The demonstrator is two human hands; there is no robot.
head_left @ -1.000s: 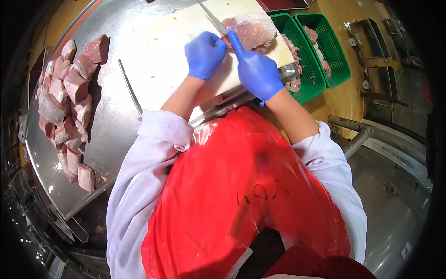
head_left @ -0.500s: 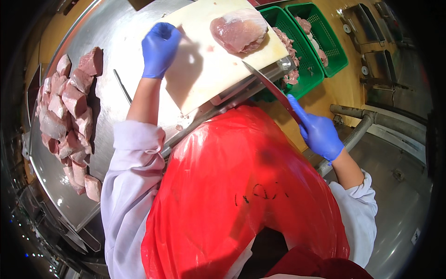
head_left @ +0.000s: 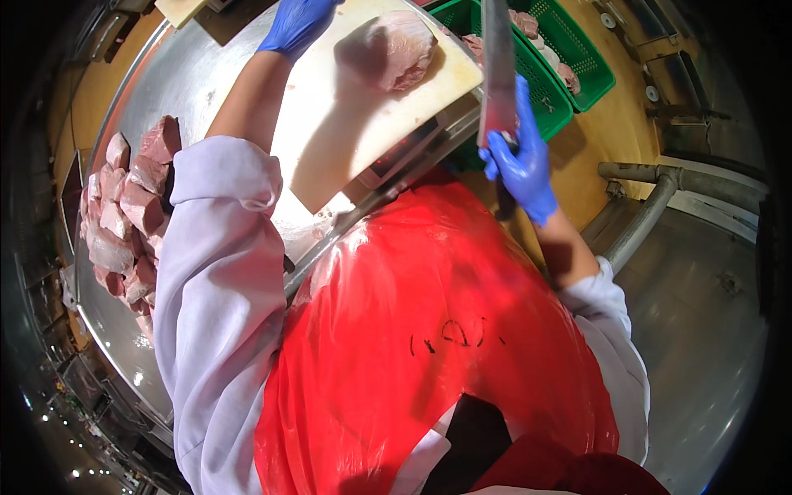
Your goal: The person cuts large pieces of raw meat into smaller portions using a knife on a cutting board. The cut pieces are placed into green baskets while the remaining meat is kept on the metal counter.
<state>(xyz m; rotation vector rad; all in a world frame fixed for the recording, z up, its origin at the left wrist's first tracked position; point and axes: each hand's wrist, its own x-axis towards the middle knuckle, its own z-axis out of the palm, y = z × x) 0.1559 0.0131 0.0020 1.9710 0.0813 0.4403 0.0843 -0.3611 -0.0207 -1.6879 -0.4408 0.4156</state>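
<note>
My right hand, in a blue glove, grips a long-bladed knife, its blade pointing away from me beside the cutting board. My left hand, also blue-gloved, reaches to the top edge of the picture at the board's far left; its fingers are mostly cut off from view. A pale pink lump of raw meat rests on the cream cutting board, touched by neither hand. Shadow falls across the board and part of the meat.
Cut meat chunks lie piled on the steel table at left. Two green baskets holding meat stand beyond the board's right end. Under the board's near edge sits a device with a red-lit display. A metal pipe rail runs at right.
My left hand has moved farther away, toward the top edge. My right hand has shifted left and swung the knife from a slant to nearly straight ahead. The view has shifted slightly.
</note>
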